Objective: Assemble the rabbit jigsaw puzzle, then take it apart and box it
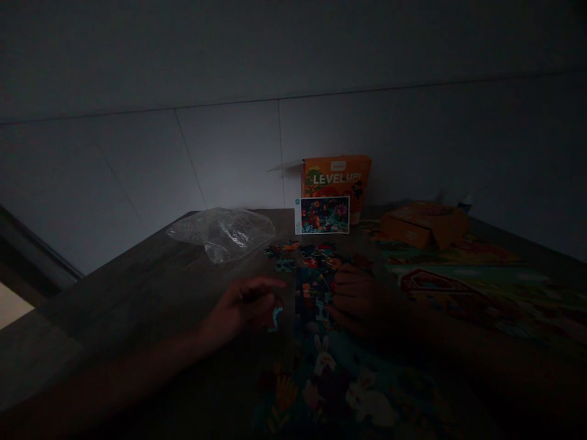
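Clear plastic bag, orange carton, panelled wall

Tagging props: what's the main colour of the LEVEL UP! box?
Orange; the box shows best in the head view.

Crumpled bag – clear, glossy plastic

A dimly lit room, whether in a home or elsewhere unclear, shows signs of a place for play: a jigsaw puzzle and picture card on a dark table, an orange box lettered "LEVEL UP!", and a pale, seamed wall behind.
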A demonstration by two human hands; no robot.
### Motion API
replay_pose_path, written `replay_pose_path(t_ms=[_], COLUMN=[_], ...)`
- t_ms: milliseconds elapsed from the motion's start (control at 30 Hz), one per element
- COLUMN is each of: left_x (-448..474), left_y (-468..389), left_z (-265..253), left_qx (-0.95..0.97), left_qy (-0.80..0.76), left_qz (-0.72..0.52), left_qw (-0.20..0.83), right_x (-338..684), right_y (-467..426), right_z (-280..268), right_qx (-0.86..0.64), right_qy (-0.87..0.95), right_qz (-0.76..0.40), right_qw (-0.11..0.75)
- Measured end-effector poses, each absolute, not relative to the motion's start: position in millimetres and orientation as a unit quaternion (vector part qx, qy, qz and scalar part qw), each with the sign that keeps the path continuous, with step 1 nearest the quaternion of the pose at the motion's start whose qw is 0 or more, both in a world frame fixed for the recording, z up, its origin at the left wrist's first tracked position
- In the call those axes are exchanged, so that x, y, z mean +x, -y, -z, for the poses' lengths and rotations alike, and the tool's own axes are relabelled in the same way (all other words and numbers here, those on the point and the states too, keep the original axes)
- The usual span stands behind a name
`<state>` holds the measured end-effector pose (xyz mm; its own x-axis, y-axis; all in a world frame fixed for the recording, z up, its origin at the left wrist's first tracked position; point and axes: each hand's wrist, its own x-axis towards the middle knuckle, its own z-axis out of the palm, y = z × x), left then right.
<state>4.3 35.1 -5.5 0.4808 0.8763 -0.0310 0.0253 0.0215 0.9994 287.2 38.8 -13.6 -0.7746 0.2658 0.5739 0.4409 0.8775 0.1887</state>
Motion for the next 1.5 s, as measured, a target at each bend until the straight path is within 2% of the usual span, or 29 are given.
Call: replay_pose_path(t_ms=[133, 400, 667, 1133, 1367, 1500], left_x=[3, 0, -3, -5, -5, -5], left_y=[-37, -36, -34, -36, -43, -45], left_z=[7, 5, -9, -7, 1, 6], left_qx=[0.606, 0.729, 0.758, 0.788, 0.695, 0.669], left_qy=[-0.358, -0.323, -0.286, -0.277, -0.345, -0.323], left_qz=[-0.325, -0.228, -0.182, -0.179, -0.257, -0.275], left_qw=[0.632, 0.559, 0.558, 0.520, 0.577, 0.610], right_x=[288, 289, 287, 289, 288, 286], right_y=[-38, -41, -39, -39, -38, -37], right_z=[13, 17, 13, 14, 12, 10], right_qx=[-0.194, -0.184, -0.183, -0.194, -0.186, -0.183], right_qy=[0.930, 0.929, 0.927, 0.932, 0.928, 0.927], right_qz=[0.155, 0.152, 0.155, 0.156, 0.161, 0.162], right_qw=[0.270, 0.283, 0.287, 0.264, 0.278, 0.285])
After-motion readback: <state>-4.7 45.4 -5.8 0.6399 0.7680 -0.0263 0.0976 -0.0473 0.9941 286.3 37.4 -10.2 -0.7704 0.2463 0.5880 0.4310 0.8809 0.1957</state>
